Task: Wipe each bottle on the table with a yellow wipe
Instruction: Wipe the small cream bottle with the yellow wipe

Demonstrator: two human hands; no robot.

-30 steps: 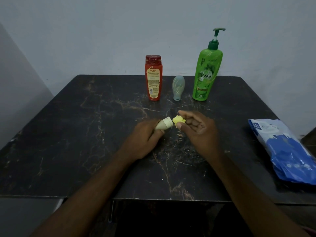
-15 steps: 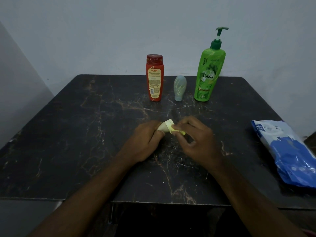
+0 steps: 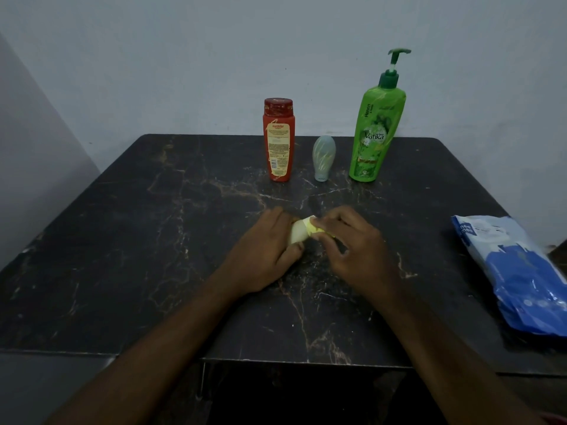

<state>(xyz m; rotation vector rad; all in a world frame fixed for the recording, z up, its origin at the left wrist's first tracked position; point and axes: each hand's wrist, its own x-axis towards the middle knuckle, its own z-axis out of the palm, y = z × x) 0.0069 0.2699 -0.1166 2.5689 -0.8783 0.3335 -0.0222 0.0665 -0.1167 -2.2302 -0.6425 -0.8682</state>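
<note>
On my feed I saw the left hand [image 3: 267,250] curled round a small cream bottle [image 3: 297,234], low over the table [image 3: 153,240], between both hands; its long axis lay nearly level, free end toward the right hand [image 3: 352,245]; pale, smooth, mostly hidden; the right hand's fingers pinched a crumpled yellow wipe [image 3: 317,230] against that end; a blue packet [image 3: 518,274] lay right of the right hand.

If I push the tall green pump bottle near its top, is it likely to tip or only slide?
It would probably tip: the green pump bottle is tall and narrow, standing on a small base. Its glossy plastic may be slippery. The thin pump neck might flex if lifted there.
</note>
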